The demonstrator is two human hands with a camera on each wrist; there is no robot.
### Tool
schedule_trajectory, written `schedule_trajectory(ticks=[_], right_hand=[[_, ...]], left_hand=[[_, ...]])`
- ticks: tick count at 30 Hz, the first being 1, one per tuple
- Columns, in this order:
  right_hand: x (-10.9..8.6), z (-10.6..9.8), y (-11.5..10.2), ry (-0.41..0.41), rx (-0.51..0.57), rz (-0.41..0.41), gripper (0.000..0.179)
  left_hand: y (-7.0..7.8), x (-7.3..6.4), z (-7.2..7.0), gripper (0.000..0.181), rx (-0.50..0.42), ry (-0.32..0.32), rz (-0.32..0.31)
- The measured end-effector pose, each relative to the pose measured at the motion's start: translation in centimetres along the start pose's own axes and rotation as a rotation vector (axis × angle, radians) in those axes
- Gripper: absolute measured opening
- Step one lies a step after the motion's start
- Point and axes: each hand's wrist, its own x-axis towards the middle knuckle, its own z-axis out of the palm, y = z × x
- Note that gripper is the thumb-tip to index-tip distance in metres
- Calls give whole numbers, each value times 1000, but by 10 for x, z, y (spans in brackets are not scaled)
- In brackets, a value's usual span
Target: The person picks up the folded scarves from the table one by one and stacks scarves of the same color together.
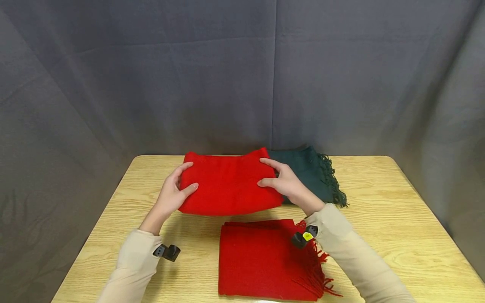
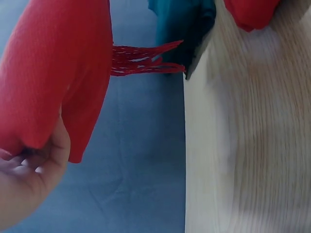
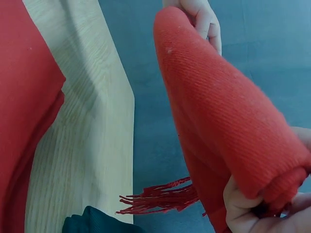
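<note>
A bright red fringed scarf (image 1: 229,185), folded into a band, is held up above the table between both hands. My left hand (image 1: 175,191) grips its left end, with the thumb on the near face and fingers at the edge. At the right end my right hand (image 1: 285,180) pinches the cloth the same way. In the right wrist view the scarf (image 3: 218,107) droops in layers, and its red fringe (image 3: 160,198) hangs loose. Some fingertips are hidden behind the cloth.
A second, darker red scarf (image 1: 261,261) lies folded on the wooden table (image 1: 379,219) near the front, fringe to the right. Behind the right hand lies a folded dark green scarf (image 1: 308,172), fringe also rightward. A grey curtain (image 1: 212,84) hangs behind the table.
</note>
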Motion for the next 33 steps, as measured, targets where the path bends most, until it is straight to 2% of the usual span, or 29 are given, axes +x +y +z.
schedule_trajectory(ticks=[6, 19, 33], right_hand=[[-7, -5, 1, -13, 17, 1, 69], [-21, -10, -6, -23, -5, -26, 65], [-41, -21, -3, -66, 5, -33, 65]], left_hand=[[6, -6, 2, 59, -42, -12, -17], [11, -11, 5, 58, -68, -29, 17], [18, -22, 8, 58, -96, -77, -6]])
